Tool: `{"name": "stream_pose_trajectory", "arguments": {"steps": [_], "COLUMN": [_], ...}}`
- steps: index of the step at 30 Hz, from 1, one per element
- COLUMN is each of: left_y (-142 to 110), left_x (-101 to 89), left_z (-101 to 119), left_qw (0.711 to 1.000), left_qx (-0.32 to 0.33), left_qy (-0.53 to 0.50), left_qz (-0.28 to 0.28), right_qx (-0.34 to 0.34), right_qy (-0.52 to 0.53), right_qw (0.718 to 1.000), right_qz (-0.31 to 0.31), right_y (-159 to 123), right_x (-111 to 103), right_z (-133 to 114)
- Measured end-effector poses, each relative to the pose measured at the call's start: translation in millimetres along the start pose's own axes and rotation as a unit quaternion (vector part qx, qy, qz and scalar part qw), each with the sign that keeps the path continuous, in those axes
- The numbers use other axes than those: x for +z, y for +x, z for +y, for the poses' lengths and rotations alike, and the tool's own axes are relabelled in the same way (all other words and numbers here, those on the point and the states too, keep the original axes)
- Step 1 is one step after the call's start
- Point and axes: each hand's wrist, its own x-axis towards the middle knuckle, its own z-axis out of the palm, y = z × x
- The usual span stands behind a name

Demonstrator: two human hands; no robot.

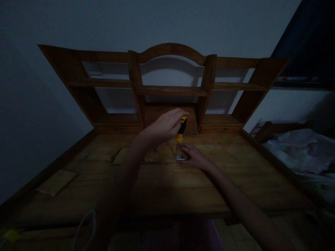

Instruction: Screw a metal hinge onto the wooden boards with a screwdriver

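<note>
My left hand is closed over the top of a screwdriver with a black and yellow handle. Its shaft points down, slightly tilted, and the tip meets a small shiny metal bracket. From the right, the thumb and fingers of my right hand pinch the bracket. Under and beside it lies a flat wooden board on the wooden desk. Dim light hides the bracket's details and any screw at the tip.
A shelf unit with small drawers rises along the desk's back. At the left lie a loose wooden piece and a small metal item. A white cord loops near the front left. Plastic-covered bundles sit at the right.
</note>
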Motion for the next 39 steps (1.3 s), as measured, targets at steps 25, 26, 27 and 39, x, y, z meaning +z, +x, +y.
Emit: {"name": "stream_pose_trajectory", "arguments": {"steps": [25, 26, 27, 39], "left_y": [2.6, 2.4, 2.1, -0.8], "left_x": [4.0, 3.5, 2.8, -5.5], "left_z": [-3.8, -3.0, -2.2, 2.8], "left_qw": [0.997, 0.997, 0.997, 0.999], "left_qx": [-0.011, -0.012, -0.012, -0.002], "left_qy": [0.046, 0.044, 0.040, 0.004], "left_qz": [0.066, 0.067, 0.067, 0.032], "right_qx": [-0.001, 0.000, 0.000, -0.004], "right_qy": [0.000, 0.000, 0.001, -0.006], "right_qw": [1.000, 1.000, 1.000, 1.000], "right_qz": [0.001, 0.000, 0.001, -0.002], "right_y": [-0.7, -0.7, -0.7, -0.2], "right_x": [-1.2, -1.1, -1.1, -2.7], "right_z": [-2.5, -2.3, -2.4, -3.7]}}
